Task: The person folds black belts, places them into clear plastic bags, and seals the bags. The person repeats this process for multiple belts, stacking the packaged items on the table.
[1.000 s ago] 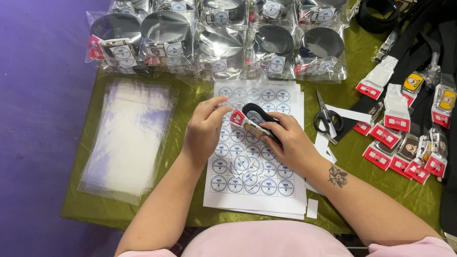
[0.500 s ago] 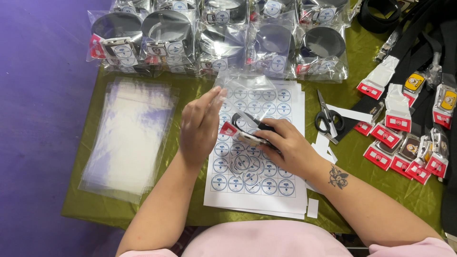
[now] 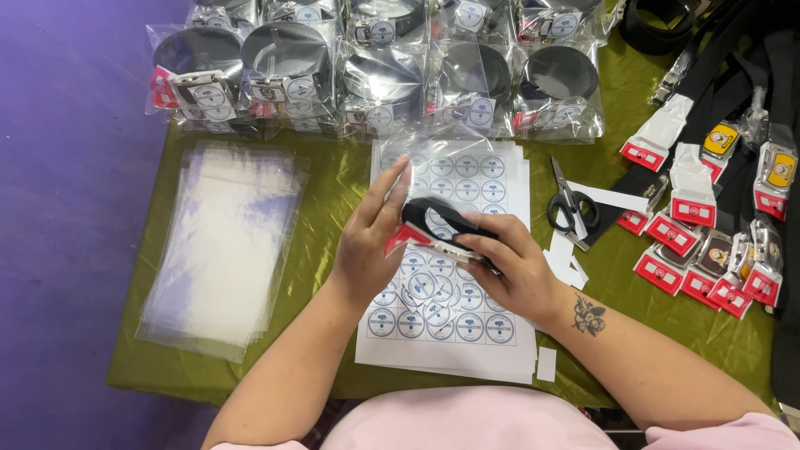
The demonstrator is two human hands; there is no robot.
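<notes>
Belt (image 3: pixel 437 218) is where both of your hands meet, near the middle of the frame, held just above the sticker sheet (image 3: pixel 467 171). Your right hand (image 3: pixel 512 267) comes in from the lower right and is clamped on it, fingers wrapped over the coiled black strap and the buckle with its red tag, so the coil cannot spring loose. Your left hand (image 3: pixel 367 242) is held flat and open against the left end of the coil, fingers straight and together, pointing toward the top of the frame. It presses and steadies rather than grips, and a clear bag (image 3: pixel 433 150) seems to lie over the belt's far side (the film is hard to separate from the glare).

That sheet of round blue and white stickers lies directly under your hands, probably so the next label is within a finger's reach; several circles in the lower rows look peeled or lifted. A stack of empty clear bags (image 3: pixel 221 242) sits at centre left on the green tabletop (image 3: pixel 333 171), apart from the sheet. Across the top of the frame the bagged belts (image 3: pixel 375 67) stand in a row, each already wearing a sticker. Scissors (image 3: pixel 571 204) lie shut just right of the sheet, beside some white paper offcuts (image 3: pixel 567 262). At the far right, loose belts (image 3: pixel 708 217) with red tagged buckles fan out on the cloth, unbagged.
</notes>
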